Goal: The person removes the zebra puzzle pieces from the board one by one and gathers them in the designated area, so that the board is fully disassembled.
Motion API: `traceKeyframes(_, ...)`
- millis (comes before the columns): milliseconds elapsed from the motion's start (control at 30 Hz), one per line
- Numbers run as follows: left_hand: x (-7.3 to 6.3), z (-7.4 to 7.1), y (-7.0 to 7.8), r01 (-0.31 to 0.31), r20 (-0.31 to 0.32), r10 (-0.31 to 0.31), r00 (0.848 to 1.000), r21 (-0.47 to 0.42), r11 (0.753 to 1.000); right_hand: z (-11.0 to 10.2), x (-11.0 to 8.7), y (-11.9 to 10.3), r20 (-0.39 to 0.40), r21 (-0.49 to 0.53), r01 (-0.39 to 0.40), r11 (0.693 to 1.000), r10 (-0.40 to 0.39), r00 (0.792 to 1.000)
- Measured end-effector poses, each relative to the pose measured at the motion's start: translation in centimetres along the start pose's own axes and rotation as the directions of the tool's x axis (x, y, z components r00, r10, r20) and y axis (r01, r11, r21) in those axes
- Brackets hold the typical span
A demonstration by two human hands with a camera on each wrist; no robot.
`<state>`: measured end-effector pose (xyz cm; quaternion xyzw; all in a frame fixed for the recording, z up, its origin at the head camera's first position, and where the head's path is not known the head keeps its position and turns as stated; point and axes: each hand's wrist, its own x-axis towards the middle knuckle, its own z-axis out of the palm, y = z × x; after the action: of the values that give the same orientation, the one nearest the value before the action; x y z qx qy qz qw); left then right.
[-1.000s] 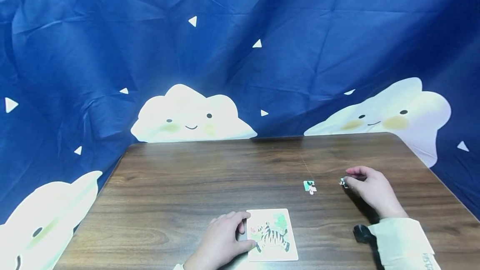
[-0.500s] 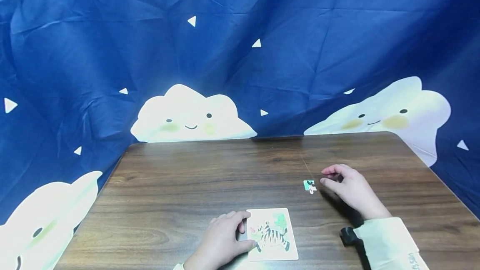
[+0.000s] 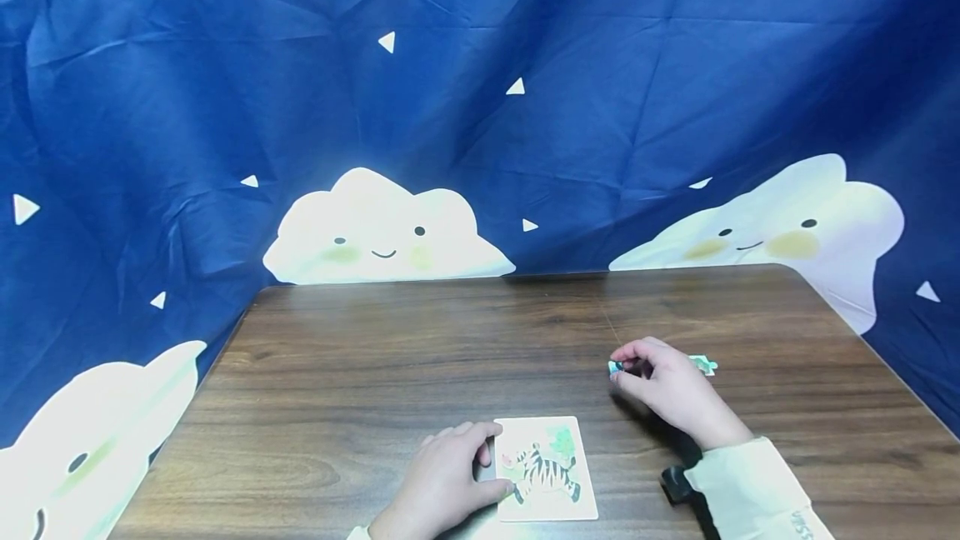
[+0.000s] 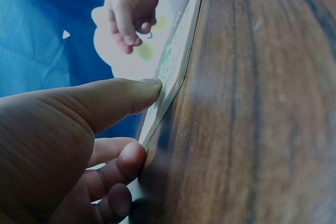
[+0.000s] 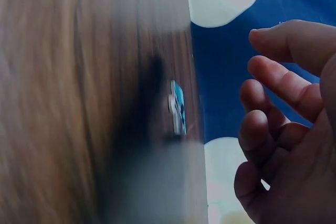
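Observation:
My left hand lies at the left edge of a square zebra puzzle board, thumb on its face and index finger at its far left corner. In the left wrist view the thumb presses the board from above, and the curled fingers sit against its edge. My right hand hovers at a small teal puzzle piece, its thumb and fingertips overlapping the piece in the head view. The right wrist view shows the fingers apart, holding nothing, and a puzzle piece flat on the table.
Just behind the right hand lies a second puzzle piece, green and teal. Everything rests on a brown wood-grain table. A blue curtain with white clouds hangs beyond its far edge. A black device sits at the right wrist.
My right hand has moved left, away from the right-hand piece, which shows behind it now, and has come to the left-hand piece. The left hand and board have stayed still.

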<state>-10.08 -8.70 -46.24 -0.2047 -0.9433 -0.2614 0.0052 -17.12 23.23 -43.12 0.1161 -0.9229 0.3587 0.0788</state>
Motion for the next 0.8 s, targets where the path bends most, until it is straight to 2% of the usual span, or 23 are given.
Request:
traceKeyframes(200, 0.0, 0.0, 0.0, 0.001, 0.002, -0.001, 1.000, -0.009, 1.000, 0.8, -0.2, -0.8, 0.024, 0.009, 0.050, 0.999, -0.051, 0.998)
traceKeyframes(600, 0.0, -0.1, 0.0, 0.003, 0.005, -0.003, 1.000, -0.010, 1.000, 3.1, -0.6, -2.0, 0.128, 0.042, 0.114, 0.993, -0.119, 0.985)
traceKeyframes(800, 0.0, -0.2, 0.1, 0.005, 0.010, -0.005, 1.000, -0.013, 1.000, 3.9, -0.8, -2.4, 0.262, 0.084, 0.094, 0.992, -0.114, 0.958)
